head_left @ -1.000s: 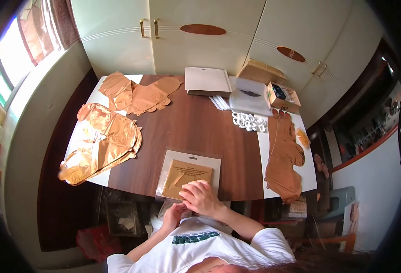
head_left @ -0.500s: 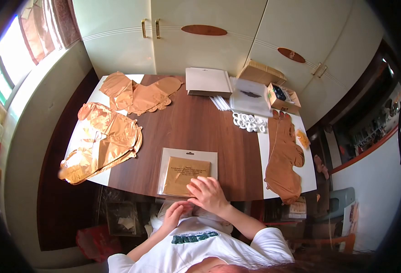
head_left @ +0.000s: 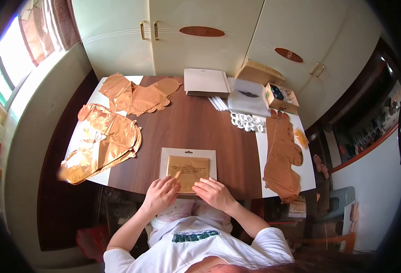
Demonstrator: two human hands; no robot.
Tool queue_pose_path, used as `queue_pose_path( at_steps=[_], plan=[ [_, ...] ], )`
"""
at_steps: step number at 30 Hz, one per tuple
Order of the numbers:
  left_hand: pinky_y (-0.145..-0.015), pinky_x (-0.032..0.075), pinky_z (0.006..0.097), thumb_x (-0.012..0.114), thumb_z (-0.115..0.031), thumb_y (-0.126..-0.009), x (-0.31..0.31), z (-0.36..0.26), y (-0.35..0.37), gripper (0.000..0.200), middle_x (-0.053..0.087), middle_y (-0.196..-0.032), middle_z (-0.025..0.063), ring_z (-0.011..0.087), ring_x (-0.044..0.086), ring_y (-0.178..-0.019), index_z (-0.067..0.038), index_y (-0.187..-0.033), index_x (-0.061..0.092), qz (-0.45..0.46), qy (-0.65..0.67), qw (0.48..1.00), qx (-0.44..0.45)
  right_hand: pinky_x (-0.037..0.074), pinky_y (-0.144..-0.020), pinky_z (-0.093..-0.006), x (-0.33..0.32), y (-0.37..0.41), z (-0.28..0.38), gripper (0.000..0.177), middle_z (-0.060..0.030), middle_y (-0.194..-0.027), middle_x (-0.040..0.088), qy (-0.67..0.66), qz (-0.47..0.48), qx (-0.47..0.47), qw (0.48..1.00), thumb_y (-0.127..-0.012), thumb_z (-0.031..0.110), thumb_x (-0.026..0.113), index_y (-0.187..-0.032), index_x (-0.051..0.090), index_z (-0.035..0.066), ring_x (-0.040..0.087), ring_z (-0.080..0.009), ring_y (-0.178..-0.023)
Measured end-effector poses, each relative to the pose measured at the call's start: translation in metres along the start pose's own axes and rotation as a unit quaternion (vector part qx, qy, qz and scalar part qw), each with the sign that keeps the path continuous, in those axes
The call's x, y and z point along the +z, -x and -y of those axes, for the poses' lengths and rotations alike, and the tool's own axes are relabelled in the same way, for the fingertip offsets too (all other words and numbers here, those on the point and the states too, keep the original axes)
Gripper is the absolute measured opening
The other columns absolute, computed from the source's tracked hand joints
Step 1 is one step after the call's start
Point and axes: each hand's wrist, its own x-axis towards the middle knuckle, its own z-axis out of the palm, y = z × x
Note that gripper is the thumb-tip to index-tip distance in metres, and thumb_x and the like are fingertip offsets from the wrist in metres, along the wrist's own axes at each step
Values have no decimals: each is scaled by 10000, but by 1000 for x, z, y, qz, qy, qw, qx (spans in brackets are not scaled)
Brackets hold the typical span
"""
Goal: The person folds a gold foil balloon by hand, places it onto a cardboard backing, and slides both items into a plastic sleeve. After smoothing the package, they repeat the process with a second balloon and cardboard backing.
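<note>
A flat package [head_left: 189,179], a white card with a hang hole and a folded gold foil sheet bearing dark printed text, lies at the near table edge. My left hand [head_left: 161,194] is closed over its lower left corner, fingers bent and close together. A small tan strip stands up beside those fingertips. At the lower right corner, my right hand [head_left: 215,194] has its fingers curled onto the package edge. Both thumbs are mostly hidden. The package's near edge reaches the table's front edge, just above my lap.
Large flat gold foil balloons [head_left: 107,143] lie on the left, with another foil piece [head_left: 282,159] on the right. White rings [head_left: 247,122], a stack of white cards [head_left: 206,82], clear plastic bags [head_left: 249,96] and a small open box [head_left: 281,98] stand farther back.
My left hand has moved up from below the table edge onto the package's left corner. My right hand has shifted slightly right and down, uncovering more of the gold sheet.
</note>
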Motion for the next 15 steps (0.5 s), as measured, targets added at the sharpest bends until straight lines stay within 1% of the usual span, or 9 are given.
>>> queue_pose_path(
  at_steps=[2,5,8,9,12,13,14,15],
  plan=[
    [-807,487,353,656,-152,-747,6,2,1,290,605,-1124,67,233,591,-1076,-91,-1030,652,-5,-19,1000,20,526,-849,-357,-3,-2,-2,214,-23,-1041,673,1,-10,-17,1000,-818,191,644,-1016,674,116,641,-203,-990],
    [-787,514,337,619,-143,-757,5,7,0,284,617,-1109,70,231,603,-1071,-80,-1032,652,-19,-45,996,74,549,-790,-317,-9,-8,-8,218,-19,-1027,680,11,-16,-41,999,-810,161,624,-1014,681,111,656,-193,-956],
    [-731,556,315,657,-135,-742,-1,10,-10,320,661,-1069,54,223,655,-989,-66,-1054,649,-39,-63,993,89,558,-720,-286,-20,-16,-17,209,-15,-998,682,30,-25,-67,997,-805,153,636,-1003,689,111,669,-173,-917],
    [-735,562,313,658,-135,-739,-4,12,-13,326,669,-1062,60,221,662,-982,-57,-1056,646,-33,-61,994,85,560,-695,-276,-24,-20,-21,201,-13,-987,683,37,-30,-76,996,-805,153,644,-996,693,111,673,-164,-903],
    [-740,575,311,656,-132,-739,-19,16,-24,336,687,-1048,76,216,681,-963,-34,-1060,640,-16,-48,996,75,557,-693,-270,-44,-34,-28,193,-11,-967,687,61,-29,-99,993,-816,145,631,-995,692,109,678,-151,-885],
    [-736,577,311,652,-130,-744,-26,16,-30,332,689,-1049,80,215,684,-957,-29,-1060,639,-12,-40,997,72,552,-679,-279,-52,-40,-31,184,-35,-937,693,19,-16,-92,995,-809,154,646,-980,698,112,678,-161,-888],
    [-731,578,312,649,-128,-749,-30,18,-36,328,692,-1051,84,214,688,-952,-25,-1060,637,-8,-33,997,69,550,-680,-291,-59,-44,-42,169,-45,-933,693,-48,-5,-38,998,-806,156,652,-961,701,112,677,-175,-879],
    [-689,574,294,581,-115,-810,-31,24,-38,304,689,-1030,89,206,685,-946,-16,-1096,615,-8,-29,996,80,547,-682,-303,-65,-48,-57,154,-54,-928,693,-115,6,16,993,-803,157,658,-942,703,111,676,-188,-871]
  ],
)
